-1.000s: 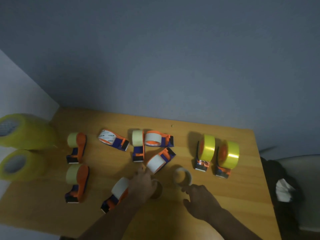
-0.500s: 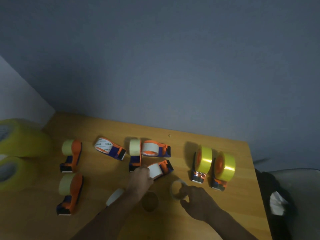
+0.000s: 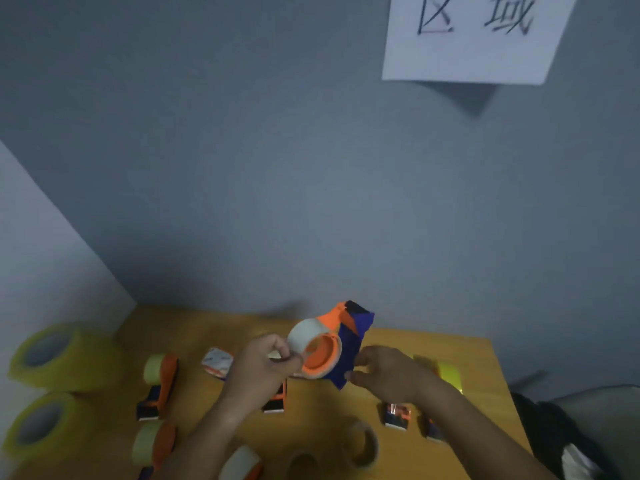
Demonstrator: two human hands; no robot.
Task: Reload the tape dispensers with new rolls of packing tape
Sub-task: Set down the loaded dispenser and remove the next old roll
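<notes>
- Your left hand (image 3: 265,367): raised above the worktop (image 3: 408,445) at lower centre of the frame, fingers curled and pinching the near edge of the white roll (image 3: 304,336) mounted on the lifted dispenser (image 3: 334,344).
- Your right hand (image 3: 388,374): just right of it, fingers bent round the blue body of that same dispenser, gripping its lower side.
- Lifted dispenser: orange and blue, held clear of the worktop between both hands, orange hub facing you, black tip pointing up toward the wall.
- Two dispensers with pale rolls (image 3: 161,377) (image 3: 152,445): standing at lower left, one nearer the wall, one nearer you.
- One dispenser lying flat with a printed white label (image 3: 216,362): just left of your left hand, partly hidden by it.
- One more dispenser (image 3: 275,401): partly hidden under your left wrist; details unclear.
- Two dispensers with yellow rolls (image 3: 448,375): right of centre, largely hidden behind your right forearm; black bases show below it.
- Loose rings (image 3: 363,443) (image 3: 303,464): on the worktop at lower centre, between your forearms; blurred.
- White roll in a dispenser (image 3: 242,464): bottom edge of the frame, under your left forearm.
- Two large yellow tape rolls (image 3: 52,355) (image 3: 38,422): far left, one above the other in the frame.
- Paper sign with two black characters (image 3: 474,32): on the grey wall, upper right.
</notes>
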